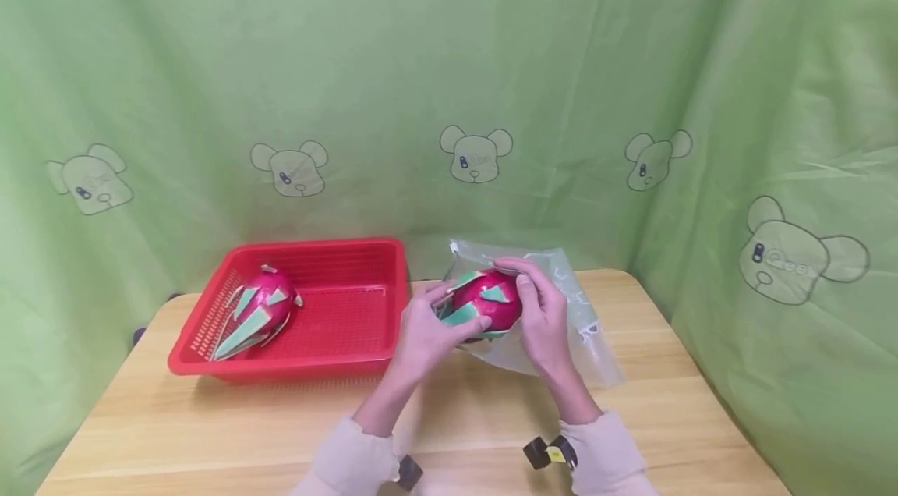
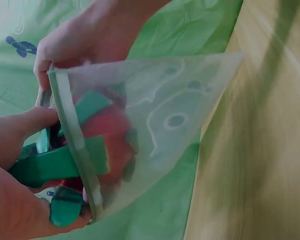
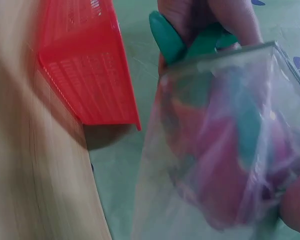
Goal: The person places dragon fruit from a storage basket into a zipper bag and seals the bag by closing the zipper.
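A red dragon fruit (image 1: 503,307) with green scales is partly inside a clear plastic bag (image 1: 585,324). My left hand (image 1: 429,331) grips its scaly end at the bag's mouth. In the left wrist view, green scales (image 2: 45,167) stick out past the bag's edge, while the rounder red part shows through the plastic. On the other side, my right hand (image 1: 543,318) holds the bag, fingers along its opening and over the fruit. Most of the bag hangs toward the right, printed with faint outlines.
To the left stands a red plastic basket (image 1: 351,363) with a second dragon fruit (image 1: 270,297) lying in its left part. Both are on a light wooden table (image 1: 666,418). A green curtain (image 1: 393,51) with bear-head drawings surrounds the table's back and sides.
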Demonstrator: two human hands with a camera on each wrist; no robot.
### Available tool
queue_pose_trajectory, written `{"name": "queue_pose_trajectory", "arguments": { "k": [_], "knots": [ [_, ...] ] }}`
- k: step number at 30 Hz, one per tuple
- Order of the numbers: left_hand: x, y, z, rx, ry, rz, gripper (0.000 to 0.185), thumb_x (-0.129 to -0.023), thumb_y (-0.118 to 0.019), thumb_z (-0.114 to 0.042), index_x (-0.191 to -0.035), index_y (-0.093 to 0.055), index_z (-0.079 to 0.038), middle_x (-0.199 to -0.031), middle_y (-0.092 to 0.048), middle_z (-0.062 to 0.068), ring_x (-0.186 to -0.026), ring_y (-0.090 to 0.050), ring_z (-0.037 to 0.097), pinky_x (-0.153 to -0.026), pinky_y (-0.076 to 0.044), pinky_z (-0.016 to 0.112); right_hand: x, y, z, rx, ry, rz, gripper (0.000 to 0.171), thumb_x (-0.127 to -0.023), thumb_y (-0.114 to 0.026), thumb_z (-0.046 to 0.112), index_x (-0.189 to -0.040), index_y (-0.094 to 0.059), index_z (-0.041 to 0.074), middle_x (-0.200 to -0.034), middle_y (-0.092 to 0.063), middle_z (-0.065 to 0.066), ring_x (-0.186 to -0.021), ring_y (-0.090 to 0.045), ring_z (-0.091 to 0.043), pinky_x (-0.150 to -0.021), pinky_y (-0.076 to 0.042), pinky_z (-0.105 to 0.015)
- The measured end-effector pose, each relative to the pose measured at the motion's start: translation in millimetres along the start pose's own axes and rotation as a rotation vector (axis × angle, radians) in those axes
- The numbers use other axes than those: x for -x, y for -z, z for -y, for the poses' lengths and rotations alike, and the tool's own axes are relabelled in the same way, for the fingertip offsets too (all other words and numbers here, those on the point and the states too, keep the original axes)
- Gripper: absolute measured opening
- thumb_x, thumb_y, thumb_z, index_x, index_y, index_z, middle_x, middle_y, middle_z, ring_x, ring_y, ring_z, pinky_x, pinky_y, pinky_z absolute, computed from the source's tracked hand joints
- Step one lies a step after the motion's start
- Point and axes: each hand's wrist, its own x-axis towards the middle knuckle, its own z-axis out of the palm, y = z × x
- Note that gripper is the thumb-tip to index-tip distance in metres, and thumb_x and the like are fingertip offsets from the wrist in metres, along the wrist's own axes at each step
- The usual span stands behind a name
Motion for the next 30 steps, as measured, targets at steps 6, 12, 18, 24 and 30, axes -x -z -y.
{"name": "queue_pose_trajectory", "arguments": {
  "k": [6, 12, 18, 24, 30],
  "knots": [
    [1.9, -5.7, 1.1, 0.035, 0.061, 0.058, 0.067, -0.077, -0.089, -0.032, -0.135, -0.067, -0.009, -0.122, -0.068, 0.012, -0.107, -0.063, 0.028, -0.084, -0.061, 0.039, 2.1, -0.7, -3.2, -0.036, 0.020, -0.035, 0.033, -0.108, -0.041, 0.002, -0.122, -0.071, 0.001, -0.120, -0.072, -0.015, -0.120, -0.062, -0.022, -0.104, -0.047, -0.025],
    [0.7, -11.8, 2.9, 0.184, 0.092, 0.096, 0.069, -0.080, -0.087, -0.020, -0.142, -0.060, -0.007, -0.130, -0.063, 0.015, -0.114, -0.060, 0.030, -0.086, -0.061, 0.039, 3.7, 1.7, -4.6, -0.034, -0.006, -0.012, 0.032, -0.107, -0.043, 0.002, -0.122, -0.072, 0.003, -0.121, -0.072, -0.012, -0.121, -0.062, -0.021, -0.104, -0.047, -0.025],
    [-1.6, -16.5, -1.4, 0.318, 0.150, 0.028, 0.074, -0.082, -0.084, -0.014, -0.149, -0.054, -0.008, -0.134, -0.060, 0.019, -0.116, -0.061, 0.034, -0.087, -0.061, 0.042, 3.6, 4.9, -2.2, 0.042, -0.003, 0.059, 0.033, -0.106, -0.045, -0.001, -0.127, -0.070, 0.006, -0.129, -0.069, -0.008, -0.128, -0.059, -0.021, -0.107, -0.047, -0.026],
    [-2.0, -26.0, -2.9, 0.446, 0.184, -0.054, 0.078, -0.083, -0.082, -0.010, -0.153, -0.048, -0.010, -0.140, -0.054, 0.022, -0.124, -0.057, 0.038, -0.091, -0.059, 0.043, 6.8, 6.5, 0.6, 0.185, 0.004, 0.042, 0.043, -0.096, -0.058, -0.008, -0.135, -0.065, 0.008, -0.140, -0.063, -0.007, -0.136, -0.053, -0.024, -0.112, -0.043, -0.033],
    [-3.2, -31.5, 0.3, 0.626, 0.268, -0.084, 0.069, -0.085, -0.081, -0.010, -0.147, -0.053, -0.006, -0.137, -0.055, 0.021, -0.119, -0.061, 0.036, -0.093, -0.058, 0.041, 13.4, 9.5, -0.4, 0.273, -0.063, 0.037, 0.040, -0.097, -0.059, -0.004, -0.135, -0.066, 0.008, -0.147, -0.058, -0.006, -0.142, -0.047, -0.022, -0.117, -0.038, -0.040]
  ]
}}
